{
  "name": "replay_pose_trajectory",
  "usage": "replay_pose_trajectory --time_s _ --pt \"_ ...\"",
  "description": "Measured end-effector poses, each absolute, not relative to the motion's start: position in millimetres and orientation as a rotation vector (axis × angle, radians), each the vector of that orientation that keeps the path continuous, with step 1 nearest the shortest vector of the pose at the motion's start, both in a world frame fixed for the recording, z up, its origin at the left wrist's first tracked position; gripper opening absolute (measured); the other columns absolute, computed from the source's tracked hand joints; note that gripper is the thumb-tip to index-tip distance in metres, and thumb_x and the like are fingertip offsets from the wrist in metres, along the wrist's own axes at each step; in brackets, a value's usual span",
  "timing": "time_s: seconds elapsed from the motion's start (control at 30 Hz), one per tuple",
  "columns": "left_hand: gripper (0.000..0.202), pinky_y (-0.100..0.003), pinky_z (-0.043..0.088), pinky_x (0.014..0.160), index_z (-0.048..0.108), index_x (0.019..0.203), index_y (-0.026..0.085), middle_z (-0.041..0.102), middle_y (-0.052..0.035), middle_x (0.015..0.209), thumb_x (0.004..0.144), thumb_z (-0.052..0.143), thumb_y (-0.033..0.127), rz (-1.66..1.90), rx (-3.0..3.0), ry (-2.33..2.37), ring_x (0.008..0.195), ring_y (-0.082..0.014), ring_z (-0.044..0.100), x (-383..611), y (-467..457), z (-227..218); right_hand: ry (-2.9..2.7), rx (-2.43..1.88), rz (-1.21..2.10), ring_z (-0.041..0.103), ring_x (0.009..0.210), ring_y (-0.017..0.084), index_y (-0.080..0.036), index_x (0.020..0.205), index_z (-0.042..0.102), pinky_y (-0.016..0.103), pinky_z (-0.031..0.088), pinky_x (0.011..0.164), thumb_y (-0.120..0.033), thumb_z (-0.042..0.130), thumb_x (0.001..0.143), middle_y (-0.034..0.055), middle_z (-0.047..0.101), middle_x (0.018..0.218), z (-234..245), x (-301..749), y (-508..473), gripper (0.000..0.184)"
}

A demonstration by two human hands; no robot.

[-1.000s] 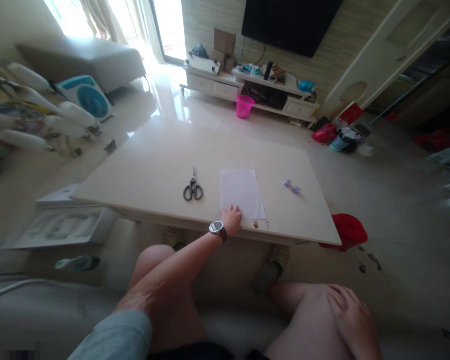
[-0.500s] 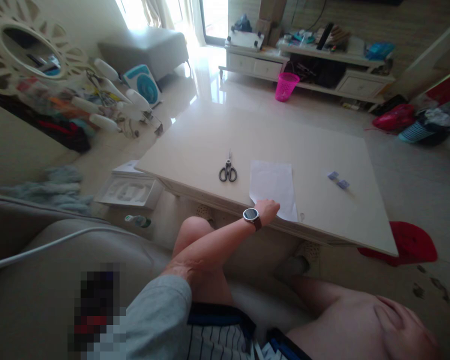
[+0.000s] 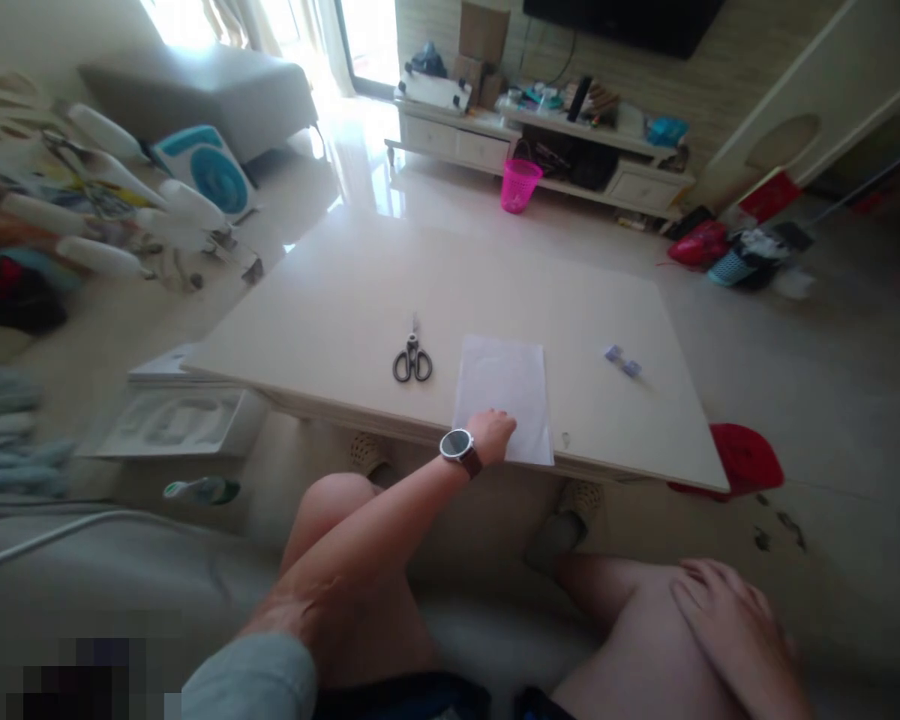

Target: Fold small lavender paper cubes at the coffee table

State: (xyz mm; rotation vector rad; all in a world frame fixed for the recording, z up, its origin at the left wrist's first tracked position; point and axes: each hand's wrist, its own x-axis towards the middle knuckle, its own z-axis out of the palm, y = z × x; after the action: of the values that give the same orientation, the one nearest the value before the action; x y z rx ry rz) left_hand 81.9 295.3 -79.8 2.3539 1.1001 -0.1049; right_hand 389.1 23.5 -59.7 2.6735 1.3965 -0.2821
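My left hand (image 3: 493,437), with a watch (image 3: 457,445) on its wrist, lies palm down on the near part of a white sheet of paper (image 3: 502,375). Its fingers are slightly bent and look loosely apart; their undersides are hidden. The sheet lies by the near edge of the white table (image 3: 322,300). To the left of it are scissors (image 3: 412,362) with black handles, blades pointing away from me. My right hand (image 3: 727,615) rests spread over my right knee, holding nothing. Right of the paper lies a small pale-purple and clear item (image 3: 622,361), its kind unclear.
A small clip-like thing (image 3: 566,439) lies near the table's front edge. A red stool (image 3: 746,460) stands partly under the right side. On the floor at left are an open box with a white insert (image 3: 169,422) and a bottle (image 3: 202,490). A pink basket (image 3: 520,186) stands beyond the table.
My view has turned to the right, so everything sits farther left. My left hand stays at the paper's near side, its fingers now flatter on the sheet. My right hand remains on my knee.
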Motion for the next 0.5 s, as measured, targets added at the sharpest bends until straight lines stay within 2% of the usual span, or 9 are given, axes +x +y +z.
replay_pose_trajectory --time_s 0.07,0.13,0.23,0.3,0.4,0.47,0.5 --pt "0.052 -0.042 0.057 0.088 0.068 0.116 0.017 0.065 -0.0155 0.121 0.067 0.086 0.021 -0.08 2.407 1.069 0.113 -0.0337 0.061 82.7 298.5 -81.3 1.544 2.687 -0.269 0.054 0.127 0.041 -0.028 0.111 0.07 0.064 0.044 0.099 -0.053 0.045 0.083 0.009 0.062 0.137 -51.9 367.2 55.9 0.045" --pt "0.063 -0.046 0.057 0.092 0.062 0.127 0.019 0.059 -0.0164 0.132 0.068 0.085 0.021 -0.072 2.435 1.055 0.121 -0.0354 0.057 86.0 299.7 -86.3 1.765 2.711 -0.363 0.058 0.124 0.034 -0.024 0.111 0.068 0.052 0.046 0.102 -0.049 0.045 0.086 0.0102 0.065 0.131 -44.4 346.1 99.4 0.042" --pt "0.093 -0.064 0.044 0.107 0.045 0.146 0.022 0.037 -0.0195 0.157 0.064 0.089 0.022 -0.123 2.464 1.036 0.145 -0.0447 0.034 93.7 296.7 -99.8 1.971 2.682 -0.587 0.063 0.116 0.027 -0.021 0.112 0.066 0.041 0.047 0.101 -0.044 0.048 0.089 0.0111 0.069 0.124 -38.7 321.3 171.2 0.037" --pt "0.099 -0.074 0.035 0.109 0.035 0.153 0.025 0.025 -0.0193 0.164 0.068 0.085 0.017 -0.17 2.503 1.029 0.151 -0.0481 0.02 97.9 293.4 -109.3 1.975 2.633 -0.709 0.064 0.112 0.027 -0.02 0.112 0.067 0.04 0.048 0.096 -0.04 0.049 0.09 0.0114 0.069 0.124 -41.3 310.7 212.2 0.034" --pt "0.094 -0.079 0.032 0.107 0.034 0.154 0.026 0.026 -0.019 0.165 0.072 0.074 0.008 -0.189 2.551 1.005 0.151 -0.0494 0.019 98.7 293.5 -115.3 1.979 2.587 -0.781 0.065 0.11 0.028 -0.021 0.114 0.067 0.039 0.048 0.092 -0.039 0.052 0.09 0.0113 0.069 0.127 -53.2 304.1 250.5 0.033" --pt "0.082 -0.075 0.037 0.107 0.043 0.149 0.024 0.037 -0.0181 0.159 0.074 0.072 0.01 -0.151 2.52 0.961 0.149 -0.0469 0.026 95.1 299.9 -111.7 2.008 2.601 -0.78 0.065 0.111 0.028 -0.021 0.113 0.067 0.039 0.047 0.093 -0.038 0.054 0.089 0.0112 0.069 0.126 -62.4 305.6 261.2 0.032" --pt "0.07 -0.069 0.041 0.107 0.049 0.144 0.023 0.047 -0.0167 0.152 0.077 0.069 0.012 -0.113 2.485 0.943 0.146 -0.0429 0.035 92.4 305.0 -108.4 2.025 2.62 -0.789 0.065 0.111 0.027 -0.021 0.113 0.067 0.039 0.047 0.094 -0.037 0.055 0.088 0.0111 0.069 0.125 -66.3 307.8 264.0 0.031"
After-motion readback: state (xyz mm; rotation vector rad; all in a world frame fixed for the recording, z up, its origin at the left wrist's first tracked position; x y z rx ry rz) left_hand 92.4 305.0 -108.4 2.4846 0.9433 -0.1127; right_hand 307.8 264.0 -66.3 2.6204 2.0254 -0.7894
